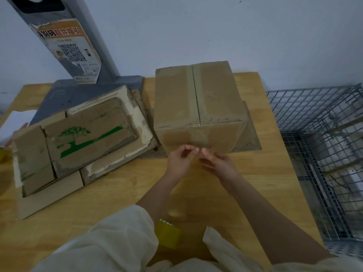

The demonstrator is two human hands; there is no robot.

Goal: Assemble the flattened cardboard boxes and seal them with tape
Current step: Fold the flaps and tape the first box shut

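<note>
A pale blue-grey wall backs a wooden surface (pixel 110 193); a wire cage (pixel 322 154) stands to the right, and a grey stand with a QR-code poster (pixel 68 46) is seen at far left.

One assembled cardboard box (pixel 198 107) is placed at the far centre of the surface, resting on a flat piece of corrugated cardboard (pixel 253 140). Its top flaps are closed, and a strip of tape (pixel 193 95) is seen along the centre seam, running down over the near face. This box is judged sealed on the visible side; the underside is hidden.

A stack of flattened cardboard boxes (pixel 78 142), the top one printed with a green tree, lies to the left, touching the surface. These are judged not yet assembled, so most of the task is left.

The left hand (pixel 181 160) and right hand (pixel 218 163) are held close together just in front of the box's near face, fingers curled and pinched, fingertips nearly meeting. Whether a tape end is held between them cannot be told; nothing is clearly seen there.

A yellow object (pixel 168 233), possibly a tape roll, lies near, between the sleeves.
</note>
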